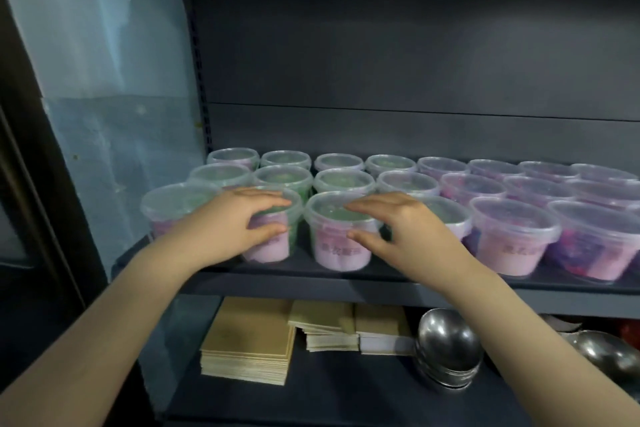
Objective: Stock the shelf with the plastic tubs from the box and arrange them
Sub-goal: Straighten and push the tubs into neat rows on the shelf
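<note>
The left hand (228, 222) clasped a front tub (273, 248). The right hand (401, 229) clasped the neighbouring tub (341, 253). Their pink labels were blurred, unreadable.

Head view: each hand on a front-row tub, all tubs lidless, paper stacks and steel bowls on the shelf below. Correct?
Not lidless: the head view shows clear lids on every tub. The rest holds: left hand grips one front-row tub, right hand grips its neighbour, paper stacks and steel bowls lie on the shelf below.
</note>
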